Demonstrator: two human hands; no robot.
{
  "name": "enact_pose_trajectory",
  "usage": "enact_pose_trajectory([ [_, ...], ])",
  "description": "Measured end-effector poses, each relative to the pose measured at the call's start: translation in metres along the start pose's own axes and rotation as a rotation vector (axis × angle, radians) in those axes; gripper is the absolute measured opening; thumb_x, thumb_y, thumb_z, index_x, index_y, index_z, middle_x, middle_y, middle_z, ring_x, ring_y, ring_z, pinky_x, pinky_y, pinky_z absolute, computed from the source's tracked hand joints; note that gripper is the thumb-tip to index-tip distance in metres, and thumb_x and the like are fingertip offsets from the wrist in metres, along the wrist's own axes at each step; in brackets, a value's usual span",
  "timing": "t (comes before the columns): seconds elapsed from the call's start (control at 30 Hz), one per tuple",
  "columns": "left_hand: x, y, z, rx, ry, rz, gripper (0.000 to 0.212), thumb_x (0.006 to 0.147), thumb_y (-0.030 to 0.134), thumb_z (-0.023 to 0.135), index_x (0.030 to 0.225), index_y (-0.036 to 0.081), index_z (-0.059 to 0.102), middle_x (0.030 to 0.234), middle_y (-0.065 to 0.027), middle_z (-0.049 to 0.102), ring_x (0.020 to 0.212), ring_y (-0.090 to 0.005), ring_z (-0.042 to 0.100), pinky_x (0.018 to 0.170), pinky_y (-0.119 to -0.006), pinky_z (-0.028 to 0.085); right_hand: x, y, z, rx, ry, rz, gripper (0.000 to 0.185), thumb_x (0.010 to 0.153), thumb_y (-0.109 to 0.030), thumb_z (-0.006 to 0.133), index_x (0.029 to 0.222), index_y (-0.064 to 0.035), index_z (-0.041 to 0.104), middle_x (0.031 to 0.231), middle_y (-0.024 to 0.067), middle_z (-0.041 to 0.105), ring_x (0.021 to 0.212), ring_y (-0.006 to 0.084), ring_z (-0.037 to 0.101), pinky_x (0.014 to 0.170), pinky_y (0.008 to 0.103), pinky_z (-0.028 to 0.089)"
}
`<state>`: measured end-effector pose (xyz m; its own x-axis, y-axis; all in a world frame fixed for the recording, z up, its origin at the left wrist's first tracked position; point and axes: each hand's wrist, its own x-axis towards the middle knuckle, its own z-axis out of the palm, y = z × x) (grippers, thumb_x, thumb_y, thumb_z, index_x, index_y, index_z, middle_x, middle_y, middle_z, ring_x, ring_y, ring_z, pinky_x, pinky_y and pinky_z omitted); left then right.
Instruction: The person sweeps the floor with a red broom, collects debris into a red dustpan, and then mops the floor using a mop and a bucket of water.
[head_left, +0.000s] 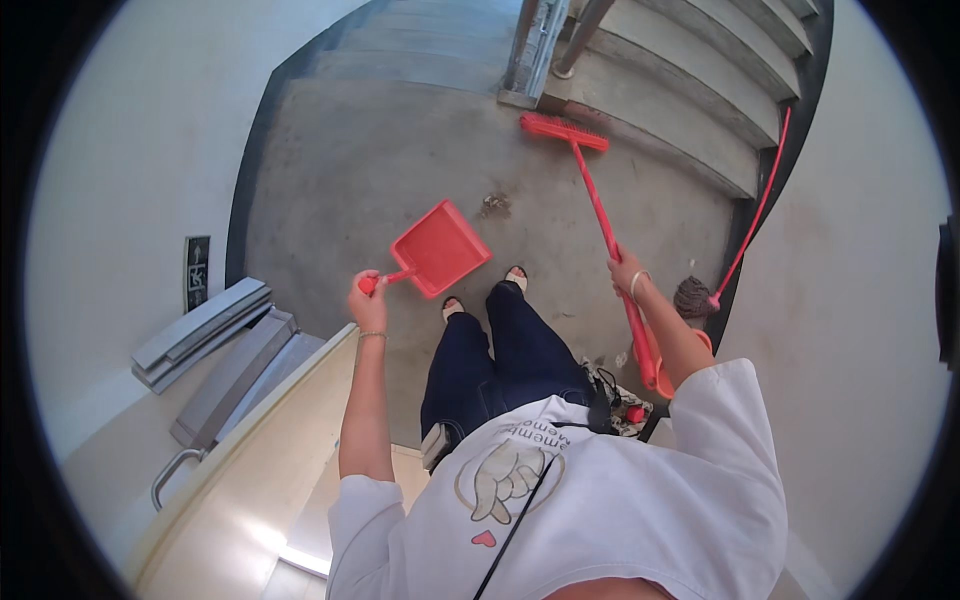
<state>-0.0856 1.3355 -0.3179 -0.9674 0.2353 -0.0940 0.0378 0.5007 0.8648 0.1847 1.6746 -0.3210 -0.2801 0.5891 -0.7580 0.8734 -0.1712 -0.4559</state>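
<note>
My left hand (368, 300) is closed around the handle of a red plastic dustpan (441, 249), whose pan is ahead of my feet. My right hand (627, 271) grips the red pole of a push broom (564, 131). The broom's bristled head is at the foot of the stairs, near the metal railing post. A small pile of debris (495, 202) lies on the concrete floor (360, 172), just beyond the dustpan's upper right side and apart from the broom head.
Concrete steps (660, 120) rise at upper right; other steps (420, 45) are at top left. A mop (696, 297) with a red handle leans along the right wall, near an orange container (664, 379). Metal panels (236, 367) and a door (262, 442) stand at left.
</note>
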Motion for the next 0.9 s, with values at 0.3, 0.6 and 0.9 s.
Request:
enact_pose_trajectory([
  [0.3,0.006,-0.017,0.04,0.065,0.041,0.017,0.016,0.065,0.008,0.062,0.078,0.003,0.054,0.065,-0.003,0.054,0.059,-0.0112,0.049,0.056,-0.025,0.041,-0.012,-0.015,0.058,0.061,-0.075,0.039,0.029,0.077,-0.012,0.038,0.106,-0.0068,0.034,0.051,0.0069,0.041,0.036,0.0161,0.042,0.031,0.0297,0.037],
  [0.6,0.028,-0.029,0.022,0.064,-0.092,-0.017,0.029,0.067,0.023,0.062,0.084,0.0,0.054,0.075,-0.0139,0.057,0.068,-0.0229,0.054,0.064,-0.03,0.041,-0.161,-0.003,0.151,0.239,-0.407,0.281,0.045,0.081,-0.014,0.038,0.123,-0.0246,0.024,0.052,0.0011,0.037,0.033,0.009,0.036,0.028,0.0241,0.035],
  [0.9,0.052,-0.056,-0.011,-0.032,-0.186,-0.023,0.023,0.067,0.017,0.062,0.081,0.001,0.055,0.075,-0.0088,0.057,0.067,-0.0158,0.052,0.064,-0.027,0.041,-0.276,-0.023,0.142,0.452,-0.501,0.346,0.046,0.083,-0.017,0.039,0.125,-0.0248,0.02,0.054,0.0003,0.035,0.036,0.0058,0.031,0.029,0.0187,0.03],
])
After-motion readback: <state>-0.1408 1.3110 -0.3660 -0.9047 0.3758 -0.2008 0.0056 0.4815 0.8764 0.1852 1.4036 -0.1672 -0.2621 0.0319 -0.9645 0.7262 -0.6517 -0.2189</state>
